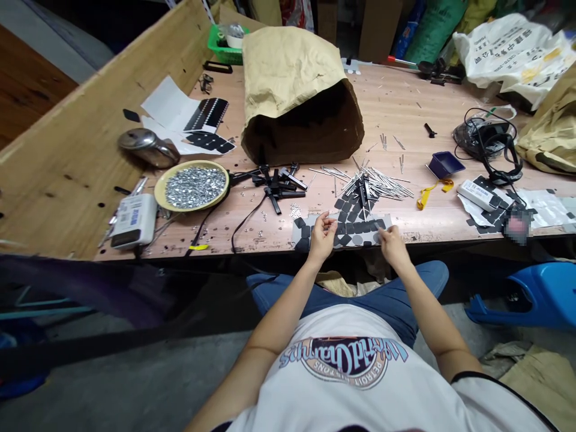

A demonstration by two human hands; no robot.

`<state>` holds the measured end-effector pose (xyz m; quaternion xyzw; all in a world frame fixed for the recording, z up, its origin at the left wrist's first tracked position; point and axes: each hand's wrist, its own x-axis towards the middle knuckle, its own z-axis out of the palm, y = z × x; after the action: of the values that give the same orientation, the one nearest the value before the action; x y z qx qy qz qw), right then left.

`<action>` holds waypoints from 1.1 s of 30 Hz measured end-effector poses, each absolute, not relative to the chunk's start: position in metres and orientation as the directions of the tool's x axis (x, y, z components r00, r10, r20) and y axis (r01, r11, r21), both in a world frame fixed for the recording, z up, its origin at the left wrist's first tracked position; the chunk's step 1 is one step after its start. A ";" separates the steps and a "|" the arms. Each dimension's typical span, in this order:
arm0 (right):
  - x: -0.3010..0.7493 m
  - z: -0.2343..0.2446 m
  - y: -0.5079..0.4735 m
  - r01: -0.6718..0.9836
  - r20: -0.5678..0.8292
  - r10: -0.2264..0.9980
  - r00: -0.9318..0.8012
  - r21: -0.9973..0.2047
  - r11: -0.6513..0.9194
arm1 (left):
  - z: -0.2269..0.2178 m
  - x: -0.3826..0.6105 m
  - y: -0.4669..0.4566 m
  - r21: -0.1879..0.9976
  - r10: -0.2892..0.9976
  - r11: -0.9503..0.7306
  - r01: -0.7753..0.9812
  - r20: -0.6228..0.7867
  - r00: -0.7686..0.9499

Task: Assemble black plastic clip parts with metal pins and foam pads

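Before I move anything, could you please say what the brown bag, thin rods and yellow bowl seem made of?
Brown bag: matte kraft paper, judging by its stiff creases.
Thin rods: probably metal, silvery with a shine.
Yellow bowl: perhaps smooth plastic, by its uniform rim; ceramic possible.

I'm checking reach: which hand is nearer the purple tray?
Right. The right hand is left of the purple tray, toward the person; the left hand is farther left.
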<state>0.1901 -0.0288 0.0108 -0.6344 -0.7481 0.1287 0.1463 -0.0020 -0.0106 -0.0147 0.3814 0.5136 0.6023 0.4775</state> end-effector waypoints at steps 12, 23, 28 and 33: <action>0.195 0.002 -0.024 0.844 0.032 0.960 -0.278 -0.468 0.260 | -0.010 -0.005 -0.011 0.990 0.962 -0.044 -0.138 0.005 -0.272; 0.175 0.018 -0.036 0.658 0.081 0.955 -0.286 -0.708 0.257 | -0.006 0.008 -0.014 0.959 0.983 0.092 -0.269 -0.130 -0.126; 0.167 0.025 -0.045 0.497 0.081 0.949 -0.306 -0.836 0.232 | 0.000 0.024 -0.022 0.903 0.973 0.183 -0.388 -0.222 -0.056; 0.162 0.017 -0.053 0.270 -0.012 0.940 -0.342 -0.959 0.087 | 0.002 0.021 -0.026 0.843 0.972 0.201 -0.498 -0.235 -0.005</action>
<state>0.1624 -0.0529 0.0170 -0.4625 -0.6542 0.4928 0.3395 0.0215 -0.0263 0.0021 0.2786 0.4252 0.5672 0.6480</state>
